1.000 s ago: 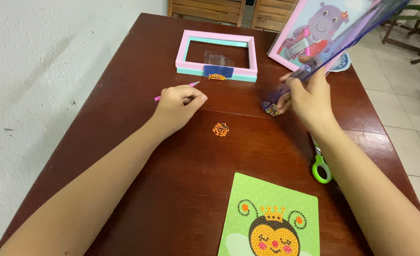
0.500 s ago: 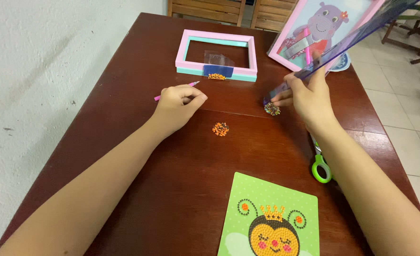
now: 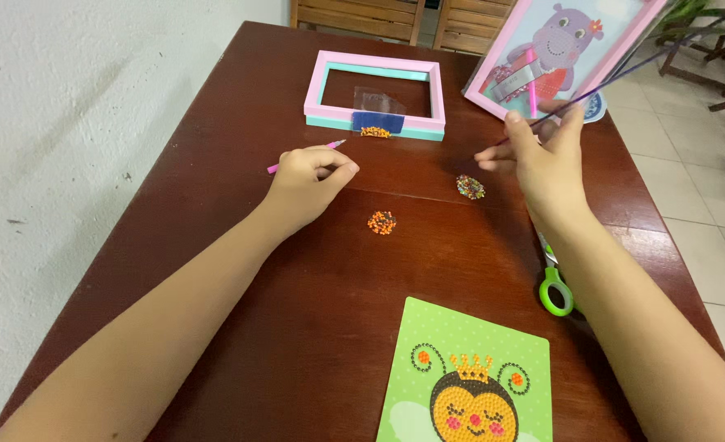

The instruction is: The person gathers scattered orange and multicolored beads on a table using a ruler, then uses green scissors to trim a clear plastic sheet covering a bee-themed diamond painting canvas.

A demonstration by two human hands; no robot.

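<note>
Left hand [image 3: 309, 176]: fingers curled shut around a pink pen [image 3: 297, 157], knuckles rested on the dark wooden table [image 3: 215, 164].
Right hand [image 3: 547, 160]: fingers pinched on the lower edge of a tilted hippo picture [image 3: 555, 41], raised off the table.
Between the hands: an orange bead pile [image 3: 382, 222] and a mixed bead pile [image 3: 470, 187].
Farther out: pink frame [image 3: 375, 94], green-handled scissors [image 3: 556, 290], bee card [image 3: 469, 381].

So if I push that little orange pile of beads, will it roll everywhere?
Probably yes: the orange bead pile looks like many tiny loose pieces on the smooth table, so it would likely scatter. They seem light and hard to pinch.
</note>
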